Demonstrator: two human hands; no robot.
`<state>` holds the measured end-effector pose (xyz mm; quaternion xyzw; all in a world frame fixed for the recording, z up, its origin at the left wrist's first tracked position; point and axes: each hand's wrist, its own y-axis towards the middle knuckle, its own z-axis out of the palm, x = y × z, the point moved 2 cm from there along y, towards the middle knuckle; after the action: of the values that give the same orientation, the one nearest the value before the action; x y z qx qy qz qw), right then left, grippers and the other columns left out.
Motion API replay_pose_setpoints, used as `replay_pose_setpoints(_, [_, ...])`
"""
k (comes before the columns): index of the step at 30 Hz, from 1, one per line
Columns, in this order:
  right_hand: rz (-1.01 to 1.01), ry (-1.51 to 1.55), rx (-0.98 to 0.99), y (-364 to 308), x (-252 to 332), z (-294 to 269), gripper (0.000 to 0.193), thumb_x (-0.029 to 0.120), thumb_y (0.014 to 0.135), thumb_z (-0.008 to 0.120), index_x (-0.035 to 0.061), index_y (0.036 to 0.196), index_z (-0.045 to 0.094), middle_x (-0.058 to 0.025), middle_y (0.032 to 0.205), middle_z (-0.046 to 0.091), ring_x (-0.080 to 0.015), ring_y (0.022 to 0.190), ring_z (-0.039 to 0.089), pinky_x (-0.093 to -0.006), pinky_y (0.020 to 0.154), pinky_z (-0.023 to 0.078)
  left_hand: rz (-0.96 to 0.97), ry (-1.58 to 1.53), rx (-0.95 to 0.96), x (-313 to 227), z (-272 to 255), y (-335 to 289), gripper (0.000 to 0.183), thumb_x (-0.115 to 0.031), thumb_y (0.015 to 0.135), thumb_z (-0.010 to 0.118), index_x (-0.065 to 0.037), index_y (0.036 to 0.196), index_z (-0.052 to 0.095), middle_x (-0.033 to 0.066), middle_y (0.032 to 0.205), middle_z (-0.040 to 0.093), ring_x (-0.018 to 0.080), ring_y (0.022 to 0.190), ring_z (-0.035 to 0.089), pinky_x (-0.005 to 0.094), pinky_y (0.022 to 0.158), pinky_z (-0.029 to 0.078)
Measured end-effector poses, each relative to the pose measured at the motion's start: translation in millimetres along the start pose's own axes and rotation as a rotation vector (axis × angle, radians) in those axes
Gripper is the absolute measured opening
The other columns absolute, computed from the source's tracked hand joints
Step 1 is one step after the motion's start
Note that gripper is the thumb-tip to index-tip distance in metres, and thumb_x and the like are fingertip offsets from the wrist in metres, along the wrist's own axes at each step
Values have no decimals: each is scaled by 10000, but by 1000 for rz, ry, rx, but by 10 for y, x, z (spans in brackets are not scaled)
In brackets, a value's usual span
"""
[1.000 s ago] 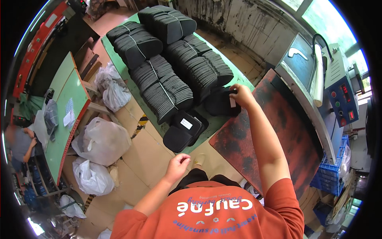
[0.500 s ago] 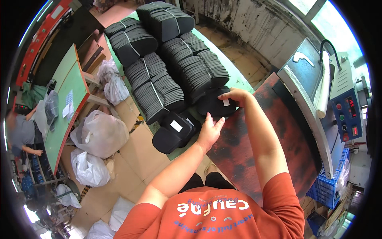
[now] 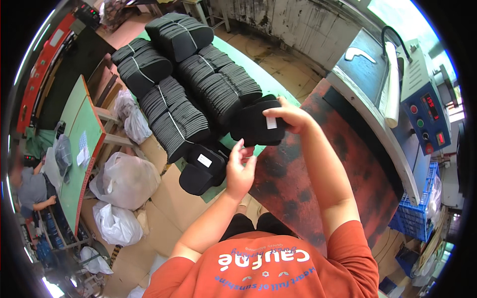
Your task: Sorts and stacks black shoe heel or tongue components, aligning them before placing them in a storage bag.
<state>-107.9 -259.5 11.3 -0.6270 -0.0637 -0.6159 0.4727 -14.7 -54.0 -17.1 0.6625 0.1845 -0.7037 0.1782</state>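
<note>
My right hand [image 3: 290, 116] grips the right edge of several black rounded pads [image 3: 251, 121], held together with a white label on top. The thumb lies over the top surface and the other fingers are hidden beneath. At the lower edge of these pads is my left hand [image 3: 241, 169], its fingers half bent and apart; whether the tips touch the pads I cannot tell. Left of it lie more loose black pads [image 3: 195, 178], one bearing a white label [image 3: 204, 160]. Beyond both hands stand rows of black pads [image 3: 218, 89], bound in bundles with white straps.
The bundles rest on a green table [image 3: 281, 95]. To my right are a red-and-black stained surface [image 3: 323, 164], a machine with a control panel [image 3: 422, 119] and a blue crate [image 3: 412, 218]. Plastic bags [image 3: 126, 181] sit on the left floor, near another person [image 3: 35, 188] at a green bench [image 3: 82, 109].
The view has shifted, so the bundles appear farther left. The right hand's pads have turned more toward me and sit clearer of the row. My left hand's fingers have curled.
</note>
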Motion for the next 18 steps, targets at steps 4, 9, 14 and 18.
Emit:
replay_pose_setpoints(4, [-105,249,347,-770,223,-244,581,176,735,687,-32,1213,430,-118,1062,577,-187,929,591,-313,811,497,221,-34,-96,-393,-208,-252,123,22,890,495,9,1007,533,72,892,604,106,809,571,238,743,474])
replay_pose_setpoints(9, [169,-446,202,-1031,-333,-625,758,178,669,758,-22,1298,386,-165,1134,552,-220,1014,549,-324,874,456,131,234,168,-347,107,39,214,-134,912,531,36,1039,560,108,962,604,166,858,581,266,790,461])
replay_pose_setpoints(14, [-435,-628,-719,-1449,-481,-433,668,332,743,716,-14,1253,457,-213,1198,522,-303,1129,497,-360,945,396,138,530,490,-126,559,175,519,-356,869,573,87,1134,517,262,1064,577,354,1014,550,386,894,424])
replay_pose_setpoints(18, [-459,205,-1192,-1814,-1392,13,706,354,903,534,-90,1357,225,-238,1363,354,-302,1258,366,-386,1047,278,27,618,675,-205,752,79,655,-371,841,582,124,1235,410,321,1179,499,443,1147,445,447,974,362])
